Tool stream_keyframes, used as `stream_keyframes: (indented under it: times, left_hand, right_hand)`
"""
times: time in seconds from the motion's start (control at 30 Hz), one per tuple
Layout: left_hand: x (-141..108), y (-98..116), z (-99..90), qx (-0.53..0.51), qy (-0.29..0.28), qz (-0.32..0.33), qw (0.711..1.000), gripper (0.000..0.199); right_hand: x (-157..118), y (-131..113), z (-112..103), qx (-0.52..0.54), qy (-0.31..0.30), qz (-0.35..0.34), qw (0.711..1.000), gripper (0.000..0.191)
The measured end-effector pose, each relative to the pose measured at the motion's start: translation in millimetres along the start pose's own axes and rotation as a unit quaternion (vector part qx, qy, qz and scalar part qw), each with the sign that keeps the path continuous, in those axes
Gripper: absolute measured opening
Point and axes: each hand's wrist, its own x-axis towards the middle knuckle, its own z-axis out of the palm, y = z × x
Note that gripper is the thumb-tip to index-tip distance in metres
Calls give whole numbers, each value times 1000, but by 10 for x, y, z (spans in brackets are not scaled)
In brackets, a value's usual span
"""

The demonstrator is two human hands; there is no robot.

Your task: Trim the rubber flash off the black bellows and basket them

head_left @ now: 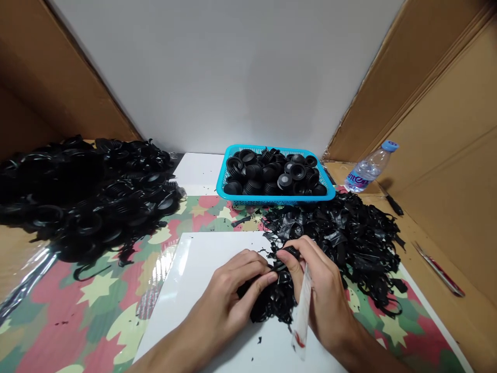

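Observation:
My left hand (236, 290) is closed, thumb and fingers pinching the edge of a black rubber piece above a white board (171, 295). Facing it, my right hand (320, 285) grips the ribbed black rubber part (291, 252) between thumb and index finger. A slim tool with a white-wrapped handle (303, 316) also rests in my right hand, slanting down toward me; its working end is hidden. Whether both hands hold the same rubber piece, I cannot tell. Below my fingers lies a small heap of black rubber scraps (275, 300).
A blue basket (277, 199) full of ribbed black rubber parts stands at the back. Large black rubber pieces form a pile (89, 191) at left; shredded scraps (349, 238) spread at right. Beyond them are a water bottle (368, 168), a black-handled tool (393, 202) and a red-handled cutter (440, 269).

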Motion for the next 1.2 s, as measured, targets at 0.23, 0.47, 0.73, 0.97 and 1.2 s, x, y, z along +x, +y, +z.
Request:
stream_keyframes:
  times: [0.23,0.47,0.73,0.97,1.2]
  left_hand:
    - [14,3,-28,-15,-6,-19,1000,26]
    - [-55,2,-84,-13,-37,-21,999,26]
    - [-191,-43,-138,10,-61,-49,997,20]
    - [-181,99,-208,88,-9,-14,996,59]
    - [112,230,-280,88,-74,3,993,49]
  right_hand:
    - [-32,12,27,-29,20,-83,996,12]
    - [94,130,-218,-38,41,-14,998,27]
    - [258,322,-513,-22,44,76,996,36]
    - [135,204,-280,139,-13,113,984,33]
    - [75,135,-239,257,-135,151,945,41]
